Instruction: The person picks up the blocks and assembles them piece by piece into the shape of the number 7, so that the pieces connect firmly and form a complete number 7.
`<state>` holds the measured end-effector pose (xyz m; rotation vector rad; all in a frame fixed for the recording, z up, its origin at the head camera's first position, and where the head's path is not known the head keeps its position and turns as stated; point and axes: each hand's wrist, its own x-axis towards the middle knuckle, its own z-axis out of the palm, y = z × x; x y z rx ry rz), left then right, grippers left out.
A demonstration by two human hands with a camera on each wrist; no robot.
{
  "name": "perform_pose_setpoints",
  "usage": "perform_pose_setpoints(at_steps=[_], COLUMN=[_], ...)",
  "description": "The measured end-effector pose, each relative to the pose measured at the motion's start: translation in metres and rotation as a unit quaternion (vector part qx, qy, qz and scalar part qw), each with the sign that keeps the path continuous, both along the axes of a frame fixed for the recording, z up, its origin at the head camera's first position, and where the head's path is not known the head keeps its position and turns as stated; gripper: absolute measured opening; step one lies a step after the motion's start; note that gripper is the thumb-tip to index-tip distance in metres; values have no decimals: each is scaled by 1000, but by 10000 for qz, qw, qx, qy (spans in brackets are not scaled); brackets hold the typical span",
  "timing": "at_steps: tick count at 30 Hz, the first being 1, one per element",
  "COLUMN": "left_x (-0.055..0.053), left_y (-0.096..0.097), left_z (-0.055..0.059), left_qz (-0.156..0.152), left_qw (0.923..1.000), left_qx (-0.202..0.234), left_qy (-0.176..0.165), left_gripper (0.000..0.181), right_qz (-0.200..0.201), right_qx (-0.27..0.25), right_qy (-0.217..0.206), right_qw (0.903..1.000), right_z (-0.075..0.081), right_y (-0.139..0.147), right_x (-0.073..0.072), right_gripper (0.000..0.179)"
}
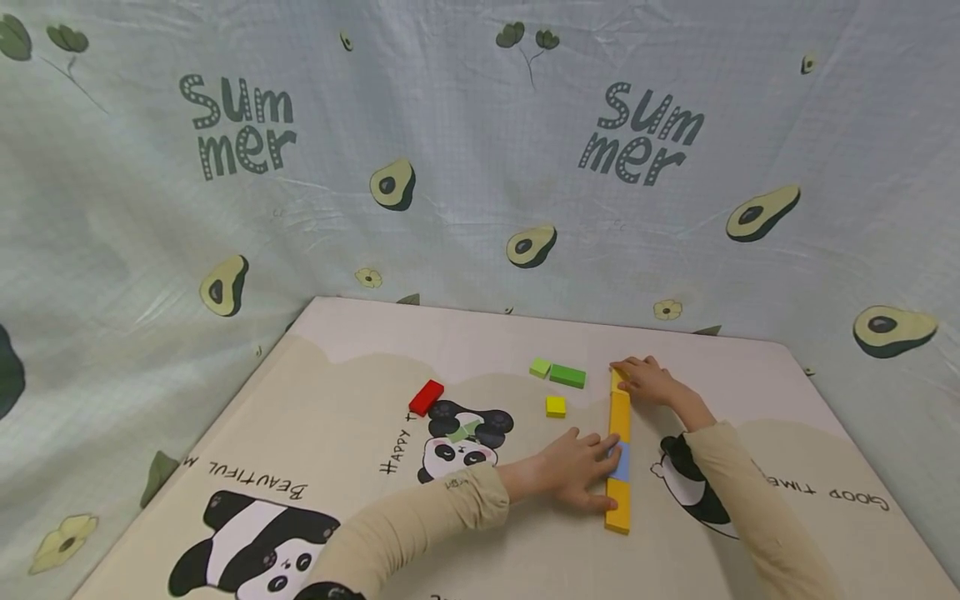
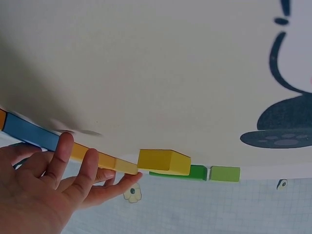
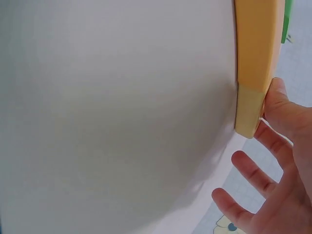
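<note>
A straight row of blocks runs away from me on the right half of the table. Its near piece is an orange block (image 1: 618, 518), followed by a blue block (image 1: 623, 468), a long orange block (image 1: 619, 414) and a small yellow-orange block (image 3: 249, 109) at the far end. My left hand (image 1: 581, 471) lies along the row's left side with spread fingers, fingertips at the blue block and thumb at the near orange one. At the far end, my right hand (image 1: 651, 382) pinches the small yellow-orange block with thumb and index finger, its other fingers spread.
Left of the row lie a yellow block (image 1: 555, 407), a long green block (image 1: 567, 377) and a small light green block (image 1: 540, 367). A red block (image 1: 426, 398) lies farther left. Behind the panda-printed table (image 1: 345, 350) hangs an avocado-patterned curtain (image 1: 450, 108).
</note>
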<state>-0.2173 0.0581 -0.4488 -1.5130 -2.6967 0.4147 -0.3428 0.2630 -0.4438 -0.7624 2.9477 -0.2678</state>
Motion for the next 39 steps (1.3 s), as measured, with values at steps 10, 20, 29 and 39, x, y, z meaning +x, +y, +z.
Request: perform_pose_setpoints(at_steps=[10,20,29,39], left_x=[0,0,0,1], left_y=[-1,-2,-2,-2], left_z=[-1,-1,-1,0], left_qz=[33,0,-6,-24], left_qw=[10000,10000,9999,9999], left_qx=[13,85,96,97], left_qy=[0,24,-110,-134], left_gripper=[75,74,74,74], right_qz=[-125,-304,-343,166], right_qx=[172,197,35,-358], right_qy=[42,154,476,949], right_qw=[9998,9992,9983,9947], right_z=[0,-2,-5,-4], right_y=[-2,-3,-4,-14], right_x=[1,2,8,18], right_gripper=[45,43,45,41])
